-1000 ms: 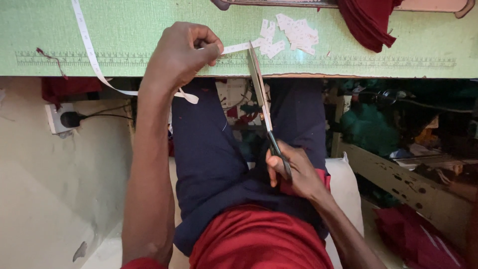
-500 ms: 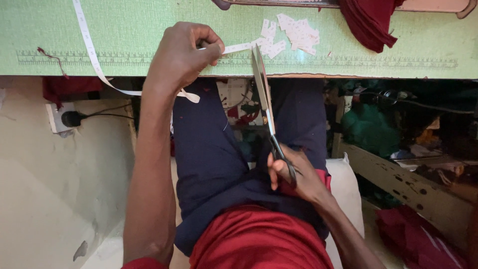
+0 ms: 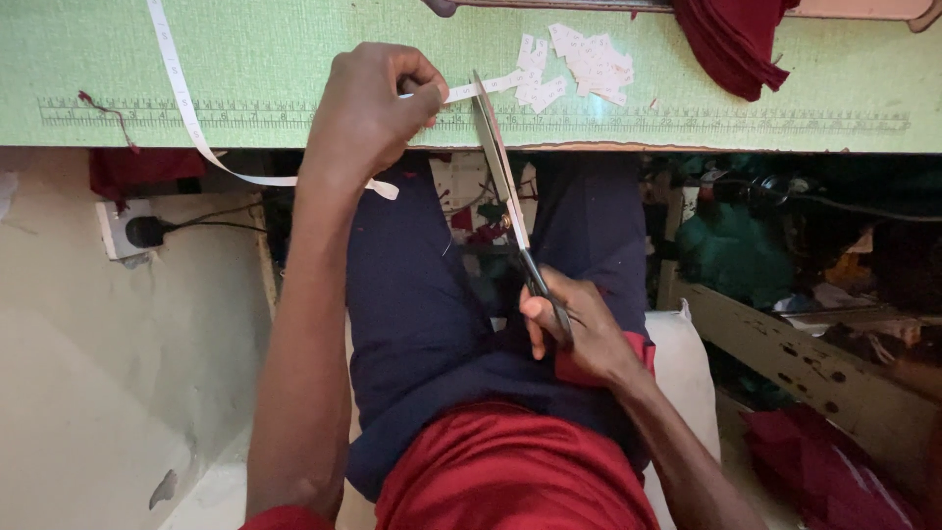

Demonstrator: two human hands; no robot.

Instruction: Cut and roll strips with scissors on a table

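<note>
My left hand [image 3: 368, 113] pinches a narrow white strip [image 3: 469, 90] over the front edge of a green table [image 3: 245, 59]. The strip's free end reaches toward a heap of small white cut pieces [image 3: 574, 69]. My right hand [image 3: 579, 329] grips the dark handles of long scissors [image 3: 502, 182] above my lap. The blades point up and away from me, and their tips meet the strip just right of my left fingers.
A white measuring tape [image 3: 186, 113] runs across the table and hangs off its edge. Dark red cloth [image 3: 731, 39] lies at the table's far right. A wall socket with a black plug [image 3: 137, 233] is at the left. Cluttered shelving [image 3: 785, 324] stands to the right.
The scissors have shifted slightly rightward along the strip, and my right hand moved a little lower and to the right. My left hand keeps its pinch on the strip.
</note>
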